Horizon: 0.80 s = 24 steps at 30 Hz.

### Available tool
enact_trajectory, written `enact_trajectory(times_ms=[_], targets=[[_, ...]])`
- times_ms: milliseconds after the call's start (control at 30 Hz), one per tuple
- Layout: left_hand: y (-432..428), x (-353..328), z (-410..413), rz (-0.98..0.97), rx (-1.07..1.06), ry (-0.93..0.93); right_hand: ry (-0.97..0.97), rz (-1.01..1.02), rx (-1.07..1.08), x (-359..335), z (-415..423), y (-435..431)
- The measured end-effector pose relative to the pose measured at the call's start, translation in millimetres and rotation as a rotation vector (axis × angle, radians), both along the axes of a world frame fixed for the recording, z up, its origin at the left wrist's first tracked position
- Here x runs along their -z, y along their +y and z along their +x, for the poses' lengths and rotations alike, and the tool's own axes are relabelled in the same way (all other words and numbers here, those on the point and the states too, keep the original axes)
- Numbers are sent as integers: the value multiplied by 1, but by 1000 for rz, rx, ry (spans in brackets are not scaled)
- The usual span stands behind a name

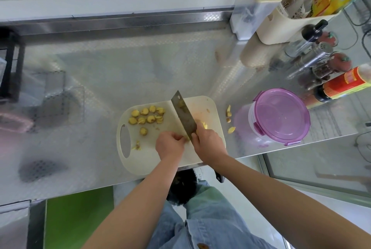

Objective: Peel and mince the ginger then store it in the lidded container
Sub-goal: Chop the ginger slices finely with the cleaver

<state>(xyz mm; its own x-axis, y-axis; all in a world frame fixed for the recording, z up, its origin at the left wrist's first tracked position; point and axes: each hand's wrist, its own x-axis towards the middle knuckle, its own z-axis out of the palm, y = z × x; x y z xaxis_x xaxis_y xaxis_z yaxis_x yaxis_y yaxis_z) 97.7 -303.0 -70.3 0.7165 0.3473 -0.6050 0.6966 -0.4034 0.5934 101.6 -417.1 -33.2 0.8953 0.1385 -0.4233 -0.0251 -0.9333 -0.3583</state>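
Observation:
A white cutting board [208,106] lies near the steel counter's front edge. Several yellow ginger slices [147,116] lie on its left half. My right hand [208,144] grips the handle of a cleaver [183,115], whose blade slants across the board's middle with ginger bits stuck to it. My left hand [170,144] has curled fingers pinching a small piece of ginger right beside the blade's heel; that piece is mostly hidden. A round container with a purple clip lid [281,116] stands right of the board. Ginger peels [228,116] lie between the board and the container.
Sauce bottles [341,86], a metal shaker [313,58] and spice jars crowd the right back of the counter [120,68]. A cream basket [281,26] with packets and a lidded box stands behind them. A dark rack [10,64] is at the far left.

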Motion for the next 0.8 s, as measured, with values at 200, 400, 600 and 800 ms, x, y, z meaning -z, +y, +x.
enact_trajectory(times_ms=[200,400,600,800], targets=[[0,-1,1,-8,1,1,-1,1,-12,-6,-9,-5],[-1,-2,0,1,9,-14,34,-24,-11,-12,-13,-4],[0,-5,0,-12,21,-21,78,-35,2,-12,-16,1],[1,-5,0,-7,35,-16,40,-45,34,-1,-15,9]])
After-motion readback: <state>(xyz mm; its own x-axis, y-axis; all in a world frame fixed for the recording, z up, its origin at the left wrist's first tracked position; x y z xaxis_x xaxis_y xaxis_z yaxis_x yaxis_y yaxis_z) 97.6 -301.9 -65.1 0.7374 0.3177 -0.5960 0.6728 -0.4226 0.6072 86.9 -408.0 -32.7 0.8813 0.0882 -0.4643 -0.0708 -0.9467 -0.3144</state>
